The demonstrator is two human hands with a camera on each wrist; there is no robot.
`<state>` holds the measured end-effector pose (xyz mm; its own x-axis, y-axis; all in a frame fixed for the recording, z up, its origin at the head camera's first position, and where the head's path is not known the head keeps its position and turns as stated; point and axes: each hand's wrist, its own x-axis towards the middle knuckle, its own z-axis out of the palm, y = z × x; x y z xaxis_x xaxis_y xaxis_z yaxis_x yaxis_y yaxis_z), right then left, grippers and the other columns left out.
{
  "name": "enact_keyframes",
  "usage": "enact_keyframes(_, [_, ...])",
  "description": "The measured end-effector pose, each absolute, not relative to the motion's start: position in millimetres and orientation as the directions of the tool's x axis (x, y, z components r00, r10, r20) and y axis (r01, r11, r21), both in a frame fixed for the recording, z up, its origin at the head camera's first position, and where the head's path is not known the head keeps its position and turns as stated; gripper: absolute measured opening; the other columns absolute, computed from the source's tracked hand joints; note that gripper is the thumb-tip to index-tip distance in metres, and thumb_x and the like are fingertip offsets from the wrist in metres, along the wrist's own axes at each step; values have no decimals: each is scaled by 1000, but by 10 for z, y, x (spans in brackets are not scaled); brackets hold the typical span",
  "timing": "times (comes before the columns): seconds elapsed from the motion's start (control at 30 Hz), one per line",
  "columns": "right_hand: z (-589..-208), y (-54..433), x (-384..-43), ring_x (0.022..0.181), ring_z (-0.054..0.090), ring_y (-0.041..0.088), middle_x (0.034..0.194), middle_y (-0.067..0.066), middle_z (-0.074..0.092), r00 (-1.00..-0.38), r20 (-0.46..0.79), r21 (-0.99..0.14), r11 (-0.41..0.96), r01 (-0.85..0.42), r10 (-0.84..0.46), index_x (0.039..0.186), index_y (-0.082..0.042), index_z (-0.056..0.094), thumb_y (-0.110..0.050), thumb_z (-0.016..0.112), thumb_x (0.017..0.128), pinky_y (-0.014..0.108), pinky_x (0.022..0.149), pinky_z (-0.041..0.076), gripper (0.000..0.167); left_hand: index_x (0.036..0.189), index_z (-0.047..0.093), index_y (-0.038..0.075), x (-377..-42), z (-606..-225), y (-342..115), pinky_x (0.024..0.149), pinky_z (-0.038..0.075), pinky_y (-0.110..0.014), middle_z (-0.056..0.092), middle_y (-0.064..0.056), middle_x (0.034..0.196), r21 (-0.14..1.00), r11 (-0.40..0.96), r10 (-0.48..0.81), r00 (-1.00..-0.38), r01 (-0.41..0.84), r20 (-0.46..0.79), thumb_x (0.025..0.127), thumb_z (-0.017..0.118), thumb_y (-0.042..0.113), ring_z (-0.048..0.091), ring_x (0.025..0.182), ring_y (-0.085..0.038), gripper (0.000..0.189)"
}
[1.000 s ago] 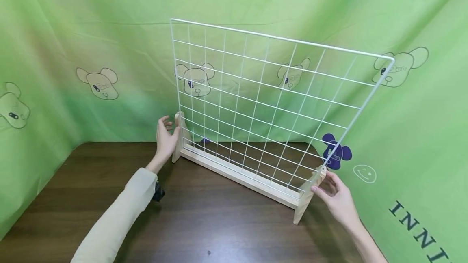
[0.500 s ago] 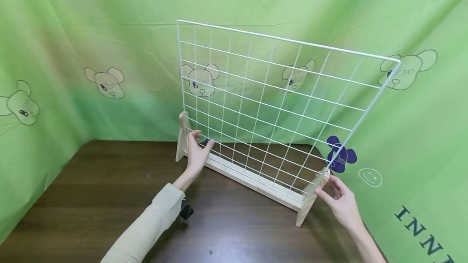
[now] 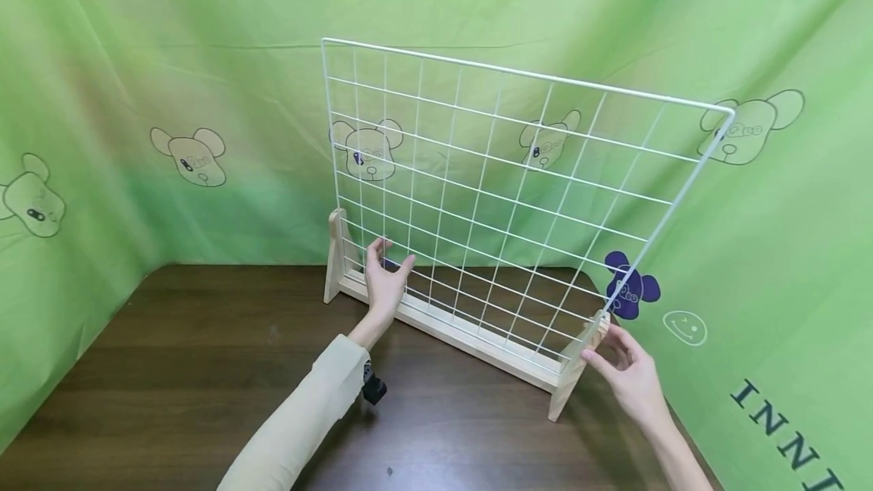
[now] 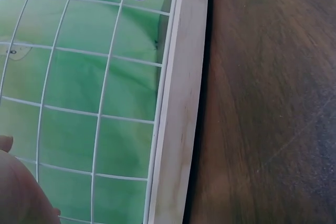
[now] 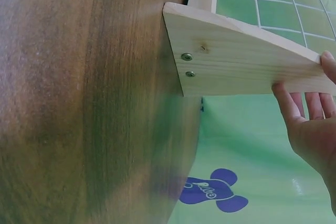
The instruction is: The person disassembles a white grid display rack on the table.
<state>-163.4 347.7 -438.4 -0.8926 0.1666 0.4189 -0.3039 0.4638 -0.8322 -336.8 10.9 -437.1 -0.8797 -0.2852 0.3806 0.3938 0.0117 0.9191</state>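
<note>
A white wire grid panel [image 3: 477,190] stands upright in a pale wooden stand on the table. My right hand [image 3: 634,381] grips the upper part of the stand's right side panel [image 3: 576,373], thumb on its near edge and fingers on its far edge; two metal screws show in this panel [image 5: 231,56] in the right wrist view. My left hand [image 3: 385,288] is in front of the grid's lower left, over the base bar [image 3: 470,330], thumb and fingers spread apart with nothing between them. Part of that hand [image 4: 21,192] shows at the corner of the left wrist view.
The stand's left side panel [image 3: 336,256] is just left of my left hand. A dark brown wooden table [image 3: 170,370] lies underneath. Green cloth [image 3: 204,82] printed with bear heads hangs behind and at both sides, close to my right hand.
My left hand has left the stand's left side panel and moved right along the front of the grid. The right hand keeps its grip, and the view has shifted slightly.
</note>
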Motion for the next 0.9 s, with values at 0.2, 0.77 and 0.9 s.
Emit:
enact_keyframes(0.2, [-4391, 3483, -1613, 101, 54, -7, 107, -22, 59, -887, 427, -840, 440, -316, 177, 126, 1, 53, 11, 68, 82, 8, 88, 41, 47, 129, 47, -5, -3439, -4383, 150, 106, 33, -49, 54, -25, 127, 904, -44, -273, -876, 425, 398, 79, 79, 8, 47, 122, -40, 62])
enact_keyframes(0.77, [-4320, 3459, -1643, 106, 55, -6, 115, -21, 62, -888, 444, -820, 454, -349, 119, 127, 5, 53, 7, 68, 84, 8, 89, 41, 46, 122, 53, -6, -3570, -4424, 124, 97, 41, -50, 58, -26, 121, 886, -133, -242, -882, 444, 406, 80, 77, 5, 55, 111, -39, 50])
enact_keyframes(0.9, [-4357, 3441, -1656, 107, 56, -1, 116, -18, 64, -882, 455, -848, 362, -388, 122, 128, 9, 51, 12, 65, 85, 10, 91, 41, 45, 121, 52, -7, -3576, -4412, 103, 97, 41, -50, 60, -25, 119, 889, -133, -218, -888, 438, 405, 80, 78, 8, 55, 111, -40, 51])
